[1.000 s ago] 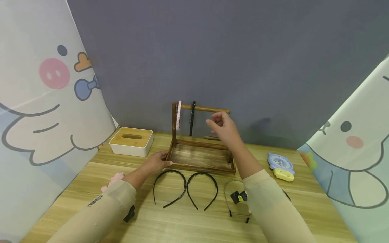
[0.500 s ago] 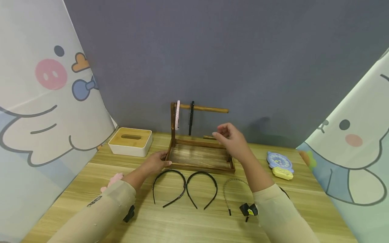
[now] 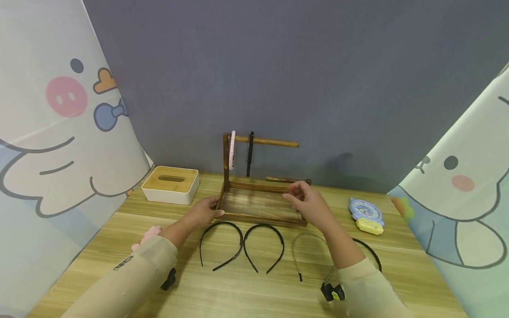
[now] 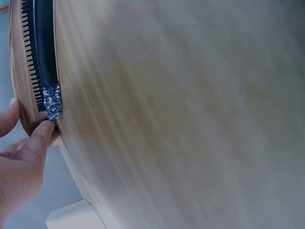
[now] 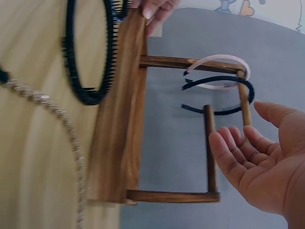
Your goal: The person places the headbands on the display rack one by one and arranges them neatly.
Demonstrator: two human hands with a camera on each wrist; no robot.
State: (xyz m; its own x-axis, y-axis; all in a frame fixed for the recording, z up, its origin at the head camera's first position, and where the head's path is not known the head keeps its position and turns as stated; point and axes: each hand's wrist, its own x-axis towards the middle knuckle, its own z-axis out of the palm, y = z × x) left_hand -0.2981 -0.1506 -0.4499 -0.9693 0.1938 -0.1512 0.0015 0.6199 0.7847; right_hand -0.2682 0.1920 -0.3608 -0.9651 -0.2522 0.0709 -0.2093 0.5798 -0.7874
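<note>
A dark wooden headband stand (image 3: pixel 250 216) has a tray base, a tall left post with an upper bar and a shorter bar at right. On the upper bar hang a pink headband (image 3: pixel 232 152) and a black toothed headband (image 3: pixel 249 152). My left hand (image 3: pixel 202 213) grips the tray's left end, thumb at the front corner. Over the tray's right end is my right hand (image 3: pixel 308 204), fingers loosely bent, holding nothing. The right wrist view shows its open palm (image 5: pixel 271 167) beside the bars. A black headband with a glittery section (image 4: pixel 52 101) lies near my left fingertips.
In front of the stand lie another black headband (image 3: pixel 262 226), a beaded headband (image 3: pixel 306 234) and, partly behind my right arm, a black one (image 3: pixel 371 250). A tissue box (image 3: pixel 171 194) stands left. A blue clock (image 3: pixel 366 211) with a yellow part (image 3: pixel 370 226) is right; a pink item (image 3: pixel 150 234) sits near my left sleeve.
My right hand has come down from beside the upper bar to the tray's right end, uncovering the shorter bar. My left hand has stayed on the tray.
</note>
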